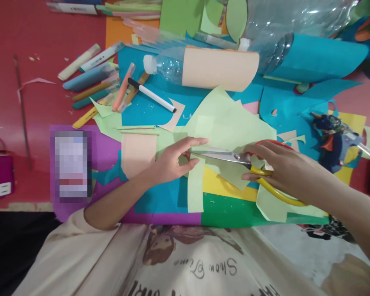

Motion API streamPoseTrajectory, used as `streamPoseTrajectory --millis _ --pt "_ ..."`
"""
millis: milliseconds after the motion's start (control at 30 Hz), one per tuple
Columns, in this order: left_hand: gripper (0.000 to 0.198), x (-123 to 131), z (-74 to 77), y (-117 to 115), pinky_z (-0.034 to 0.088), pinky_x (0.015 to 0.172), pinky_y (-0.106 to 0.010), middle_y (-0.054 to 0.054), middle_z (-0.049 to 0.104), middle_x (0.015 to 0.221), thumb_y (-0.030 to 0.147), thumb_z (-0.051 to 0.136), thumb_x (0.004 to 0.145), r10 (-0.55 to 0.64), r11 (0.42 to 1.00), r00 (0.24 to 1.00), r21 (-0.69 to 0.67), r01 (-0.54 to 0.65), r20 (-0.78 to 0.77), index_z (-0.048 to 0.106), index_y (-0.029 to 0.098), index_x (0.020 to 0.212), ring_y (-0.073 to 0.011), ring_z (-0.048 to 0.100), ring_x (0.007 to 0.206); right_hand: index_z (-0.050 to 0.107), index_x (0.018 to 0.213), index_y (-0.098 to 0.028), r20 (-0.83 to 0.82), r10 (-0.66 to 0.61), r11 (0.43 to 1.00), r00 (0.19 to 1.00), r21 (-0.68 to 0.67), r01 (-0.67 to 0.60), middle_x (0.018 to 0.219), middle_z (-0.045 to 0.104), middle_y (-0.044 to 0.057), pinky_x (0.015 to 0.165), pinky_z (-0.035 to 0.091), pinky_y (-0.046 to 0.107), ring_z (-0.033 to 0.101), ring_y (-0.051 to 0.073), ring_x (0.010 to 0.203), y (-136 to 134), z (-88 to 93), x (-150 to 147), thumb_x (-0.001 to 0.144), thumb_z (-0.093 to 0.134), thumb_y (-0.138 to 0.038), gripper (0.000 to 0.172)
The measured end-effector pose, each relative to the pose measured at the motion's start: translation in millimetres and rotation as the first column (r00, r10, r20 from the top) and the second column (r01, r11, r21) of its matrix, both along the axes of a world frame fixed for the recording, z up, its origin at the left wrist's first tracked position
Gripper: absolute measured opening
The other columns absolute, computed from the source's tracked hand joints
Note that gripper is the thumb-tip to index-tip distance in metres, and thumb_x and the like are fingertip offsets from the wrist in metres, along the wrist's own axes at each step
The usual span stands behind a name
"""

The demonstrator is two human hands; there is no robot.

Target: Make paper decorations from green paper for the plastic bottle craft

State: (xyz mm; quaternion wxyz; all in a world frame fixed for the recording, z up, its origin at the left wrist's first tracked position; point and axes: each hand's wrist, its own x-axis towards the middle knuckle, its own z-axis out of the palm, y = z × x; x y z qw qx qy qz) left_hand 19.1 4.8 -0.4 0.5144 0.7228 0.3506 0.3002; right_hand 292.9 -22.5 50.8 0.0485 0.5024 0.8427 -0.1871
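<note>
My right hand (277, 166) is closed on a pair of scissors (234, 157) with yellow and red handles, the blades pointing left and nearly closed over light green paper (228, 123). My left hand (172, 160) pinches the edge of that green paper right at the blade tips, fingers stretched along it. A narrow strip of the same green paper (195, 189) hangs down below the left hand, over blue, yellow and dark green sheets.
A clear plastic bottle (203, 68) wrapped in peach paper lies behind the work. Markers and crayons (95, 86) are scattered at the left, with a black-capped white pen (152, 95). A glue gun (337, 137) sits at the right. A phone (72, 166) lies on purple paper.
</note>
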Motion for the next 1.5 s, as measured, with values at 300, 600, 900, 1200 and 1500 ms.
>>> streamPoseTrajectory --millis 300,600,900,1200,1500 --pt "0.04 0.1 -0.9 0.2 0.053 0.075 -0.017 -0.007 0.061 0.127 0.015 0.054 0.086 -0.006 1.0 1.0 0.015 0.006 -0.003 0.052 0.021 0.125 -0.0137 0.064 0.104 0.056 0.111 -0.019 -0.024 0.026 0.999 0.999 0.021 -0.025 0.1 0.068 0.012 0.064 0.052 0.039 0.067 0.029 0.089 2.5 -1.8 0.3 0.085 0.03 -0.069 0.062" --pt "0.041 0.0 -2.4 0.5 0.053 0.078 -0.017 -0.007 0.06 0.129 0.013 0.055 0.085 0.012 1.0 0.999 0.019 -0.013 0.031 0.053 0.022 0.125 -0.0147 0.061 0.11 0.055 0.109 -0.02 -0.007 0.013 1.0 1.0 0.011 -0.012 0.1 0.068 0.012 0.064 0.052 0.04 0.066 0.03 0.092 -0.4 2.0 -0.7 0.085 0.032 -0.069 0.06" --pt "0.041 0.2 -2.6 0.4 0.054 0.077 -0.017 -0.007 0.06 0.129 0.014 0.055 0.085 0.011 1.0 0.999 -0.02 -0.01 0.039 0.054 0.021 0.124 -0.0158 0.06 0.112 0.055 0.11 -0.021 -0.008 -0.012 1.0 1.0 -0.027 0.012 0.101 0.068 0.012 0.064 0.051 0.038 0.067 0.029 0.089 0.5 -1.4 -2.0 0.085 0.029 -0.07 0.061" --pt "0.04 -0.6 -4.0 -0.4 0.053 0.072 -0.017 -0.007 0.06 0.128 0.019 0.055 0.086 0.014 1.0 1.0 -0.021 -0.013 0.012 0.054 0.023 0.126 -0.0115 0.064 0.091 0.055 0.11 -0.021 -0.002 -0.02 0.996 1.0 -0.086 0.02 0.101 0.067 0.013 0.064 0.051 0.037 0.066 0.028 0.088 4.2 3.4 -3.9 0.085 0.033 -0.067 0.057" --pt "0.04 -1.0 -3.4 0.2 0.051 0.068 -0.017 -0.007 0.06 0.127 0.019 0.055 0.085 0.004 0.999 1.0 -0.035 -0.004 0.008 0.055 0.024 0.125 -0.0057 0.058 0.069 0.059 0.108 -0.021 -0.003 -0.016 1.0 1.0 -0.027 0.016 0.097 0.07 0.012 0.056 0.048 0.034 0.068 0.027 0.079 1.6 -0.2 -3.0 0.086 0.022 -0.071 0.066"
